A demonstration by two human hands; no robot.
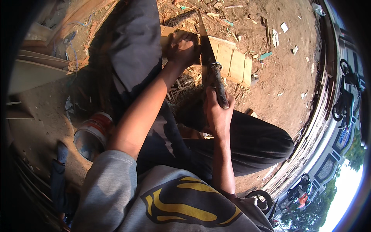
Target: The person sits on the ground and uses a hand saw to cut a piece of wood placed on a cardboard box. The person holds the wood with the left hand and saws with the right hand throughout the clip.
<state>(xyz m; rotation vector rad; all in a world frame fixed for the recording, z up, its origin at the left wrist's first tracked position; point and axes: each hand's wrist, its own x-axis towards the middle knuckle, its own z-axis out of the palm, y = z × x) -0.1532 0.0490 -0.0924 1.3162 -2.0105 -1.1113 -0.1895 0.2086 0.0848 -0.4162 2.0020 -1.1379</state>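
My right hand (219, 112) is wrapped round the dark, rough, straight handle of a handsaw (207, 48). Its long blade tapers away from me to a point, and its teeth cannot be made out. Beside the blade, on its left, my left hand (184, 48) has its fingers curled on a pale wooden board (226, 58). Several dark lines run across that board to the right of the blade. The blade lies over the board, but whether it has cut in is hidden. My legs in dark trousers are bent around the work.
Wood shavings and offcuts (183, 83) litter the dirt ground. Planks (42, 63) lie at the left, and a red and white bucket (94, 133) stands by my left elbow. Another person's foot (62, 152) shows at lower left. Motorbikes (342, 104) are parked far right.
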